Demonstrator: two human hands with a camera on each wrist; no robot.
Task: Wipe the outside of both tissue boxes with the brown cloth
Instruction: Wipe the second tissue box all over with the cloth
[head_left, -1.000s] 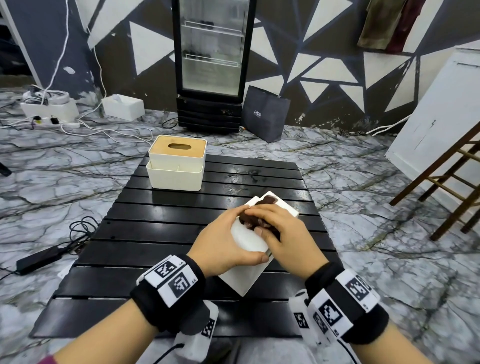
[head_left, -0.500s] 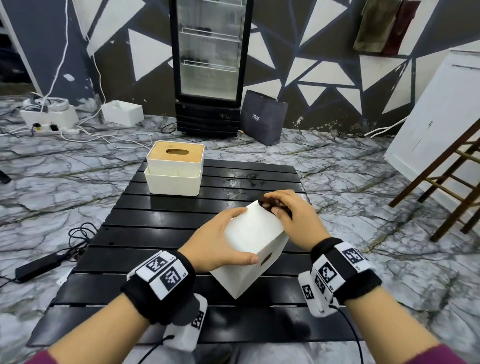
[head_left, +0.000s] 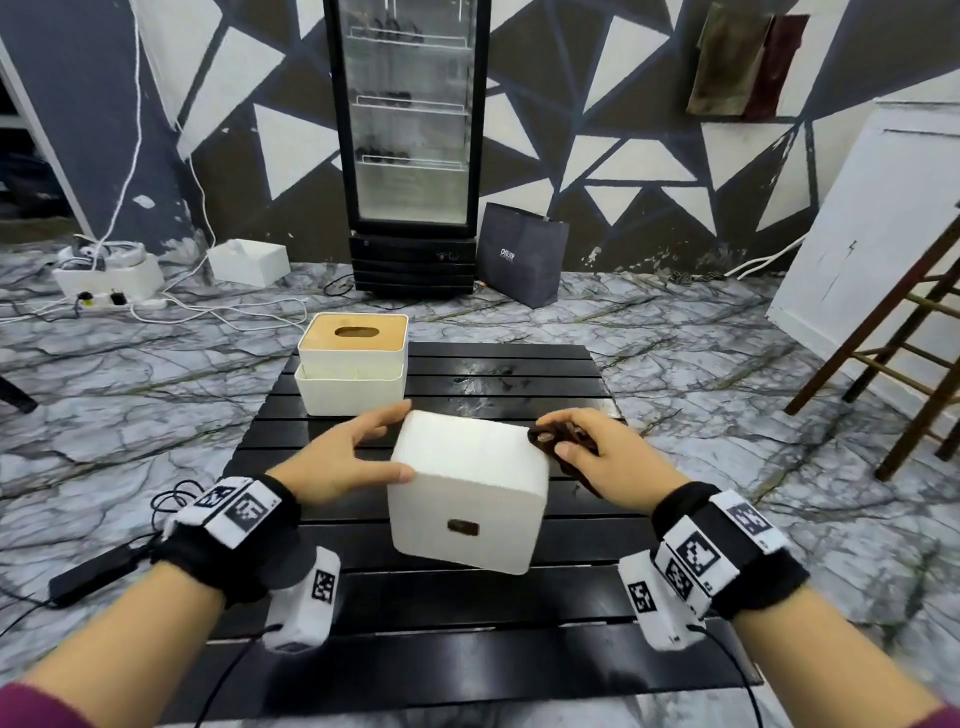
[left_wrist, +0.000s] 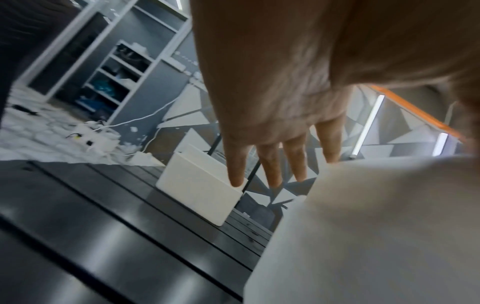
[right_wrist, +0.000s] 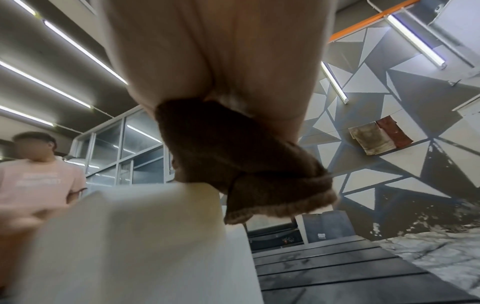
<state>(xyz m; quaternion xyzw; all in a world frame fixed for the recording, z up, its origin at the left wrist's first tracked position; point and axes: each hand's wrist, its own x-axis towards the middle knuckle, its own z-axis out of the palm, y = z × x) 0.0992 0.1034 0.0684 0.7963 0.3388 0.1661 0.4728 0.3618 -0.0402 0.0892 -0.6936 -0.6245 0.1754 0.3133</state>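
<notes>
While the white tissue box (head_left: 467, 493) is sitting on the black slatted table (head_left: 363, 597) over marble-patterned flooring (head_left: 130, 405), the left hand (head_left: 343, 457) is steadying it with straight fingers and the right hand (head_left: 608, 457) is clutching the brown cloth (head_left: 550, 436) against its right edge; the wood-lidded tissue box (head_left: 353, 369) is standing behind.

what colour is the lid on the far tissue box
Light wood-tan lid, on a cream box; the head view shows it best.

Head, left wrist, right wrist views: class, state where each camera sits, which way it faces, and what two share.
Head: on the head, facing down at the black table; both hands and wristbands show.
Left wrist: along the left hand toward the wood-lidded tissue box.
Right wrist: low, tilted up along the right hand gripping the brown cloth.
All share the white tissue box.
</notes>
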